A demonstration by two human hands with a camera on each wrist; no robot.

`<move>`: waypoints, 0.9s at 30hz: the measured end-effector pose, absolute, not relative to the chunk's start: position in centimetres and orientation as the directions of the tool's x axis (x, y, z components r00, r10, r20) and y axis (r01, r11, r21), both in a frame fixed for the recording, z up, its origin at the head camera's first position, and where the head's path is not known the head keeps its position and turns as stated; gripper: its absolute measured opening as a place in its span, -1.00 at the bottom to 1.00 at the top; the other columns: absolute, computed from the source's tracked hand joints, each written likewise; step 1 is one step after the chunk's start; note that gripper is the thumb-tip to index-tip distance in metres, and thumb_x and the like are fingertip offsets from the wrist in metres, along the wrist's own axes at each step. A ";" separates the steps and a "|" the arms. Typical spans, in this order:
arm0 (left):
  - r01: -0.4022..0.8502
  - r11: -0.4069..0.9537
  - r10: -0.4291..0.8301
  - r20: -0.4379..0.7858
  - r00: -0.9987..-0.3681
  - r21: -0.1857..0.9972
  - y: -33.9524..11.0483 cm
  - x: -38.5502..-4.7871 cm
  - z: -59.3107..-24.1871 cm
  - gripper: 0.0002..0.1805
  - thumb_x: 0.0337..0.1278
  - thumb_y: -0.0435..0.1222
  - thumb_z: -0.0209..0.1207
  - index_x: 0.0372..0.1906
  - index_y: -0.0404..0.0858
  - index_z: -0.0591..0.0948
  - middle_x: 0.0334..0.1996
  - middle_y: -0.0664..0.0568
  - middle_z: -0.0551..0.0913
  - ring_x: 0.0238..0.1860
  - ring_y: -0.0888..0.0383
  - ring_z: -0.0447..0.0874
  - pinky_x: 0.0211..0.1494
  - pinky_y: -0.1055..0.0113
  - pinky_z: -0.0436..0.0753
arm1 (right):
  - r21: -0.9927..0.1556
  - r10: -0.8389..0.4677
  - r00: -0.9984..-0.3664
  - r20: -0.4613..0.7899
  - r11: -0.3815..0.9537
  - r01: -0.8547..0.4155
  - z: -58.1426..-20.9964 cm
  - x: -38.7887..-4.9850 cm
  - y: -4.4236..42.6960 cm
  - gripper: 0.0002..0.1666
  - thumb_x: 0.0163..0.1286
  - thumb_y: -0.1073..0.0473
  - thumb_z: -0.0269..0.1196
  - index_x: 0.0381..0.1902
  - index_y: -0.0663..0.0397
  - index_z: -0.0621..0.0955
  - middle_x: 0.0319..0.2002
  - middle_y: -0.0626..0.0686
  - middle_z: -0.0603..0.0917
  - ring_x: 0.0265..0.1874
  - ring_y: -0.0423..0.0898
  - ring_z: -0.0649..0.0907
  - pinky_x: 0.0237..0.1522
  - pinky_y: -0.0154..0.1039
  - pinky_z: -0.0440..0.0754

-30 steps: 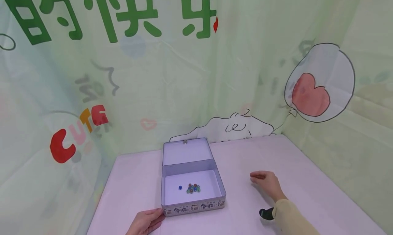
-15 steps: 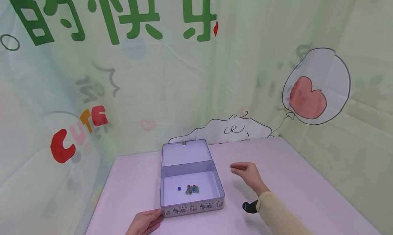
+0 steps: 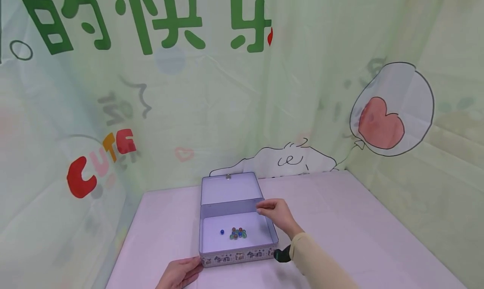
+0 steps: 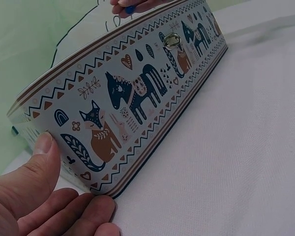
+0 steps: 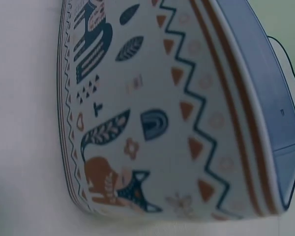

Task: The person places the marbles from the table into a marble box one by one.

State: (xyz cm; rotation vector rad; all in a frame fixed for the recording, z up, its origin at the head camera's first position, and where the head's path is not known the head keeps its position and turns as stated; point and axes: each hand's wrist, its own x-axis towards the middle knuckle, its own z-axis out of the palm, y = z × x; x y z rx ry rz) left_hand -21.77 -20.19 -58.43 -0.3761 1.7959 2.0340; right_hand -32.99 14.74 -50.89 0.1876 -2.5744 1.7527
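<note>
An open tin box (image 3: 239, 255) with animal patterns stands on the table, its lid (image 3: 230, 188) tipped back. Inside lie a small cluster of glass marbles (image 3: 238, 233) and a lone blue marble (image 3: 222, 232). My left hand (image 3: 179, 273) touches the box's front left corner, thumb against the side and fingers low on the cloth. Above the box's right rim, my right hand (image 3: 279, 215) pinches another blue marble (image 4: 130, 9), seen in the left wrist view. In the right wrist view only the box's patterned front wall (image 5: 137, 123) and rim show; the hand is out of frame.
A pale cloth (image 3: 162, 222) covers the table. Printed curtains (image 3: 211, 100) hang behind it and along both sides. The box's clasp (image 4: 172, 41) sits on its front wall. A dark wrist-worn device (image 3: 282, 254) hangs below the right sleeve.
My right hand has moved left from over the table to above the box's right rim. My left hand stays at the corner, and the marbles in the box lie as before.
</note>
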 end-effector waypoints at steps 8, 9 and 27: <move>-0.467 -0.096 0.107 -0.457 -0.883 0.879 -20.0 -21.8 -58.3 -0.52 0.31 -0.25 0.33 0.16 -0.53 0.60 -0.06 -0.23 0.80 -0.10 0.11 0.83 0.08 0.18 0.82 | -0.933 -0.085 -0.994 0.072 0.348 -0.097 -50.6 -32.8 14.0 -0.81 0.33 0.26 0.42 -0.10 0.14 0.78 -0.15 0.04 0.83 -0.16 -0.11 0.79 0.04 -0.11 0.81; -0.467 -0.094 0.105 -0.458 -0.883 0.879 -20.0 -21.9 -58.4 -0.51 0.31 -0.25 0.33 0.17 -0.53 0.59 -0.05 -0.24 0.80 -0.10 0.11 0.84 0.08 0.18 0.81 | -0.932 -0.084 -0.994 0.073 0.350 -0.098 -50.6 -32.8 13.9 -0.81 0.34 0.26 0.42 -0.10 0.14 0.78 -0.15 0.04 0.83 -0.15 -0.11 0.79 0.04 -0.11 0.81; -0.468 -0.085 0.105 -0.459 -0.882 0.879 -20.0 -21.7 -58.1 -0.54 0.33 -0.25 0.31 0.16 -0.53 0.60 -0.07 -0.22 0.81 -0.10 0.10 0.84 0.07 0.19 0.82 | -0.931 -0.090 -0.993 0.078 0.349 -0.105 -50.2 -32.5 14.3 -0.79 0.34 0.26 0.42 -0.08 0.15 0.78 -0.09 0.15 0.82 -0.13 -0.08 0.79 0.07 -0.10 0.80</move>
